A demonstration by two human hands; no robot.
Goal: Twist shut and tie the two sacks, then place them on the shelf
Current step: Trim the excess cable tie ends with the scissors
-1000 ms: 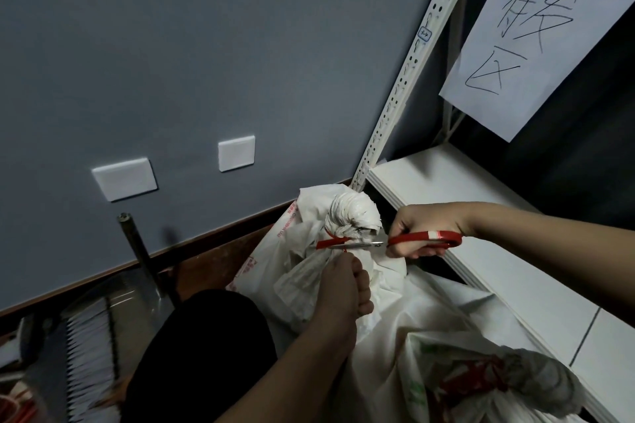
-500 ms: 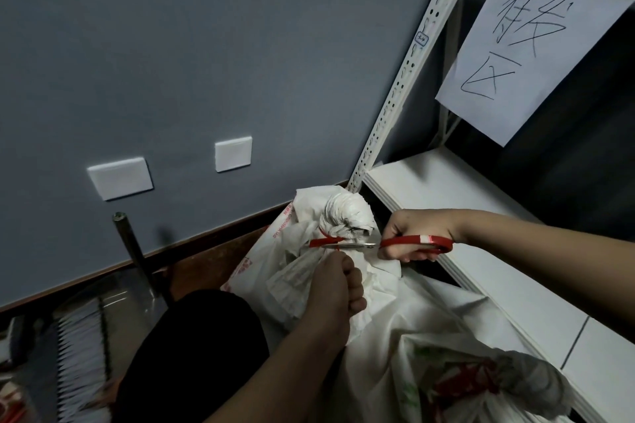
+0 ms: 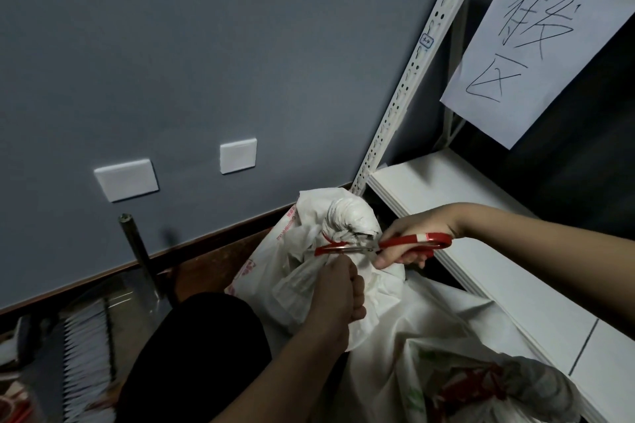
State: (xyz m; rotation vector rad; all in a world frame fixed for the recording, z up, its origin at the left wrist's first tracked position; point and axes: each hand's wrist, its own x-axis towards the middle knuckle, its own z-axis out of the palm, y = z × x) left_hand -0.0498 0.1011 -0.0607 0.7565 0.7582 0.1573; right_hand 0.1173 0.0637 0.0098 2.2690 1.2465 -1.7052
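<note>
Here, the sack's twisted neck (image 3: 347, 216) is gripped by the left hand (image 3: 338, 292) just below the red-handled scissors (image 3: 385, 244), which are clasped level across it by the right hand (image 3: 417, 233).

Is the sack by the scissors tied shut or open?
Tied shut: the sack has its neck bunched into a knob, with a red tie around it.

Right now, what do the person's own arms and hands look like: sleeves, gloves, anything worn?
Both forearms are bare as far as the frame shows them, with no sleeve edge in view. The left hand and the right hand wear no gloves, and no watch, ring or wristband is visible. Dark clothing covers the knee at the lower left.
</note>
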